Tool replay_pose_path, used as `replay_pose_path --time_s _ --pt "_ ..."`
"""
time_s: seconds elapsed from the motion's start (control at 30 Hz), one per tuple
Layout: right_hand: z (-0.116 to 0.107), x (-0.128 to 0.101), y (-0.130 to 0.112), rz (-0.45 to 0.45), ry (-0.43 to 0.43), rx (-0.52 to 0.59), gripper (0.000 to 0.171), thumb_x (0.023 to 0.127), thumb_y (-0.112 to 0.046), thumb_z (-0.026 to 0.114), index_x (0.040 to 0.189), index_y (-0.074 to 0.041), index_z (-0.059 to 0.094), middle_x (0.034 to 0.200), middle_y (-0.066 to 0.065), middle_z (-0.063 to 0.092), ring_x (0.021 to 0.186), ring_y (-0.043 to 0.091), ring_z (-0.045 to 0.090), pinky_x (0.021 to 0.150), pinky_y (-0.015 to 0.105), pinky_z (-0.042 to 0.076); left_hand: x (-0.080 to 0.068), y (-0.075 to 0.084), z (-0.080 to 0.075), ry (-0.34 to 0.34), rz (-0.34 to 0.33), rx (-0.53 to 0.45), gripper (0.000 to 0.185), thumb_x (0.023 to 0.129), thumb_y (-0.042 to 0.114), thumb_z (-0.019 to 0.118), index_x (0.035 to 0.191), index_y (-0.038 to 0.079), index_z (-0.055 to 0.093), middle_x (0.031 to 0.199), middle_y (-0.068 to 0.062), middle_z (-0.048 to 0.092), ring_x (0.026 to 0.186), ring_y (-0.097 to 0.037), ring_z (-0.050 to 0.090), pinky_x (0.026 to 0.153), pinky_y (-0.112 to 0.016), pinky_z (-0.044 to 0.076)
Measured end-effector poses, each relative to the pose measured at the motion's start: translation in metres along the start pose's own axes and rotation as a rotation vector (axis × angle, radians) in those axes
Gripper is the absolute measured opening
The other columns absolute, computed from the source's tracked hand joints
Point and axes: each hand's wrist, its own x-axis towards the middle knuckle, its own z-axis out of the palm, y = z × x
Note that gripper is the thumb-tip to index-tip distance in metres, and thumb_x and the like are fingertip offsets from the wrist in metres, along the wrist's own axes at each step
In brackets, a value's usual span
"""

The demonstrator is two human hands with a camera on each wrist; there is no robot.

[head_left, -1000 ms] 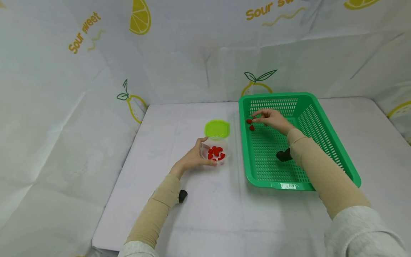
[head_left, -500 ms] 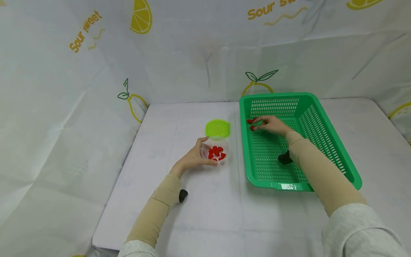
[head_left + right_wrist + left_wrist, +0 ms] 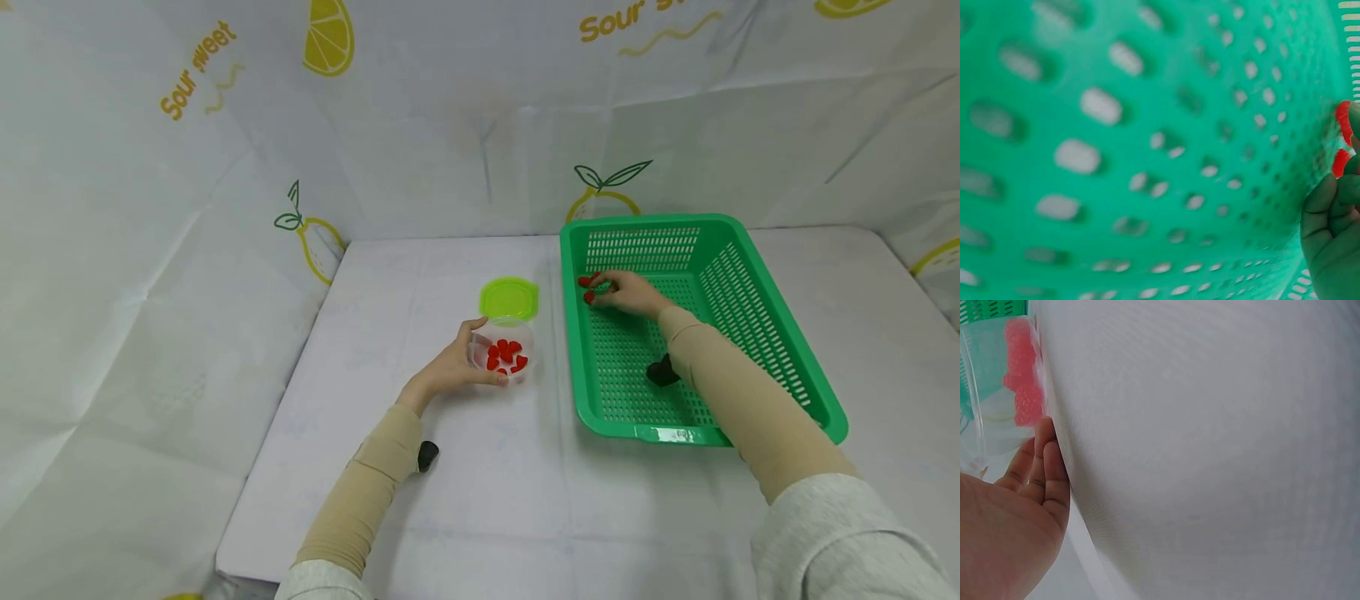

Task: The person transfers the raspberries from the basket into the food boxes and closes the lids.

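Observation:
My left hand (image 3: 450, 367) holds a clear plastic tub (image 3: 525, 336) by its side, thumb and fingers round the wall. Several small red berries (image 3: 507, 354) lie inside; their bumpy surface shows through the wall (image 3: 1022, 369) in the left wrist view. My right hand (image 3: 630, 293) reaches into the green basket (image 3: 585, 408) with curled fingers. Its thumb and fingertips pinch at a red berry (image 3: 588, 297) near the basket's left wall. Another red berry (image 3: 584, 282) lies just beyond, and a further one is partly hidden behind the fingers. The right wrist view shows curled fingers (image 3: 1317, 203) close to red.
A bright green lid (image 3: 509, 298) lies flat on the white table (image 3: 480, 483) behind the tub. The basket's raised, slotted walls stand to the right of the tub. A white cloth (image 3: 420, 150) with lemon prints hangs behind the table.
My right hand has come slightly down and nearer, its fingertips shifting from the farther berries to the nearest one. My left hand keeps its hold on the tub.

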Motion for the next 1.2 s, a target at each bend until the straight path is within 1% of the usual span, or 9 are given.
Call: replay_pose_path --time_s 0.17,0.37,0.47,0.6,0.73,0.83,1.0,1.2 --pt "0.002 -0.001 0.002 -0.014 0.01 -0.048 0.034 0.09 -0.018 0.06 0.12 -0.002 0.057 0.077 0.007 0.053 0.066 0.017 0.041 0.061 0.029 0.036 0.0 0.0 0.0 -0.002 0.003 0.0 0.105 0.064 0.047 0.082 0.144 0.035 0.015 0.133 0.004 0.045 0.133 -0.022 0.034 0.111 -0.05 0.027" --pt "0.005 0.0 -0.002 -0.045 0.026 -0.118 0.033 0.09 -0.017 0.059 0.119 -0.001 0.057 0.078 0.01 0.056 0.066 0.018 0.045 0.06 0.029 0.038 -0.001 0.0 0.0 -0.003 -0.002 -0.008 0.105 0.063 0.048 0.082 0.144 0.036 0.015 0.134 0.005 0.044 0.135 -0.023 0.033 0.11 -0.051 0.028" --pt "0.005 0.0 -0.002 -0.039 0.033 -0.154 0.031 0.09 -0.019 0.059 0.117 -0.002 0.058 0.079 0.01 0.057 0.068 0.018 0.046 0.061 0.028 0.038 -0.001 0.0 0.0 0.0 -0.004 -0.01 0.105 0.063 0.049 0.082 0.144 0.036 0.015 0.134 0.005 0.044 0.135 -0.023 0.033 0.111 -0.051 0.027" --pt "0.007 0.0 -0.002 -0.031 0.038 -0.172 0.033 0.09 -0.023 0.061 0.115 -0.003 0.058 0.083 0.012 0.059 0.072 0.021 0.05 0.064 0.031 0.041 -0.001 0.0 0.0 -0.004 -0.005 -0.016 0.106 0.062 0.049 0.082 0.144 0.037 0.015 0.134 0.005 0.044 0.135 -0.023 0.032 0.111 -0.052 0.026" --pt "0.009 0.0 -0.003 -0.022 0.061 -0.18 0.033 0.09 -0.027 0.061 0.113 -0.004 0.06 0.094 0.016 0.063 0.081 0.024 0.056 0.07 0.036 0.044 -0.001 -0.001 0.0 -0.004 -0.01 -0.016 0.106 0.062 0.05 0.082 0.143 0.038 0.015 0.135 0.004 0.043 0.135 -0.024 0.032 0.111 -0.052 0.026" --pt "0.01 0.0 -0.003 -0.012 0.074 -0.185 0.032 0.091 -0.03 0.06 0.111 -0.005 0.061 0.1 0.017 0.063 0.087 0.027 0.057 0.073 0.04 0.045 -0.001 -0.001 0.0 -0.001 -0.017 -0.01 0.106 0.062 0.051 0.082 0.143 0.039 0.015 0.136 0.003 0.042 0.135 -0.024 0.032 0.111 -0.052 0.027" --pt "0.011 -0.001 -0.005 -0.004 0.08 -0.197 0.032 0.091 -0.032 0.059 0.11 -0.006 0.061 0.102 0.018 0.063 0.089 0.028 0.057 0.073 0.042 0.045 -0.001 0.0 0.0 -0.003 -0.02 -0.004 0.106 0.062 0.051 0.081 0.143 0.039 0.015 0.136 0.003 0.042 0.135 -0.023 0.033 0.11 -0.052 0.027" --pt "0.011 -0.001 -0.007 -0.018 0.094 -0.21 0.031 0.091 -0.032 0.059 0.109 -0.007 0.062 0.107 0.019 0.063 0.093 0.03 0.059 0.076 0.045 0.046 -0.001 0.0 -0.001 0.0 0.001 0.002 0.105 0.063 0.049 0.081 0.144 0.037 0.015 0.133 0.005 0.044 0.134 -0.022 0.034 0.111 -0.05 0.028"
